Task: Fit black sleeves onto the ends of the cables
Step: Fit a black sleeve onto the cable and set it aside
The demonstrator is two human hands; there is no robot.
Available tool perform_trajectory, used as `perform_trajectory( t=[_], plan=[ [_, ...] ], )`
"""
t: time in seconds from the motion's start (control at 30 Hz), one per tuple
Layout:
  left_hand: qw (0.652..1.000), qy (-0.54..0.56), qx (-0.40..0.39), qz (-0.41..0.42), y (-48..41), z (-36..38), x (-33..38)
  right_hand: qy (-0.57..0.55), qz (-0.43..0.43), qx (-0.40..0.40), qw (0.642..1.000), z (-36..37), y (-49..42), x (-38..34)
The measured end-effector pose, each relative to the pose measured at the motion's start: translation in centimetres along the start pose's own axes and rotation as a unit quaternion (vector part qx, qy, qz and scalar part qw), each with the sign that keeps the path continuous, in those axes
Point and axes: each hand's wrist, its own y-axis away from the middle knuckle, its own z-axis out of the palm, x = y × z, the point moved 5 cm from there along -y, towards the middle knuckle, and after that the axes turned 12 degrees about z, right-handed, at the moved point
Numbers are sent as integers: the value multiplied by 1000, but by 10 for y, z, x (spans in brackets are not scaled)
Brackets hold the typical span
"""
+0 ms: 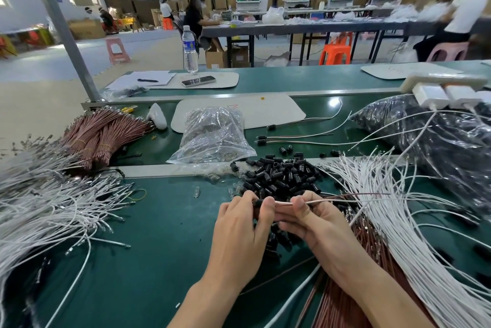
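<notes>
A worker's two bare hands meet over a green counter (159,221) on a factory floor. The left hand (239,224) has its fingers (267,206) curled in a narrow pinch around a single black sleeve (258,202), which sits at the fingertips with only its dark end showing. The right hand (316,224), close against the left, pinches a thin pale cable (285,203) between thumb and forefinger just beside the sleeve. The short stretch of cable between the two thumbs points at the sleeve, while the rest trails off to the right above the counter. Whether the cable's tip is already inside the sleeve cannot be told.

Directly behind the hands lies a loose pile of black sleeves (281,176), some spilling under the palms. A fan of white cables (385,208) spreads to the right, with brown cables (345,301) beneath the right forearm. More white cables (39,194) are heaped at the left, behind them banded brown bundles (98,136). A clear plastic bag (212,133) stands beyond the pile, and a large bag of dark parts (438,136) rests at the far right. A few cables with sleeves fitted (265,140) lie on the middle strip of the counter. Farther back stand a water bottle (190,48), a phone (198,81) and a pen (147,80).
</notes>
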Motion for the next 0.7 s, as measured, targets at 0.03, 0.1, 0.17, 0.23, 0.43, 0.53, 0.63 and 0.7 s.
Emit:
perform_trajectory(
  t=[0.03,0.1,0.17,0.23,0.43,0.53,0.63,0.7],
  plan=[
    [1000,4,3,1,1,0,1,-8,4,1,1000,1,0,0],
    [1000,26,16,-5,2,-3,2,-23,9,-4,1000,3,1,0],
    [995,83,59,-24,2,-8,1,-27,4,0,1000,4,2,-2],
    [975,157,145,-56,1,-18,-3,-27,-8,35,999,0,3,-6],
    [938,199,261,-112,-2,-43,-22,-13,-57,138,989,-19,12,-21],
    [942,178,266,-106,-1,-58,-25,36,-87,157,983,-18,19,-35],
    [954,181,228,-66,-17,-66,-15,98,-146,159,972,-10,22,-75],
    [967,168,191,-11,-46,-64,-1,121,-181,156,964,-13,12,-118]
  ],
)
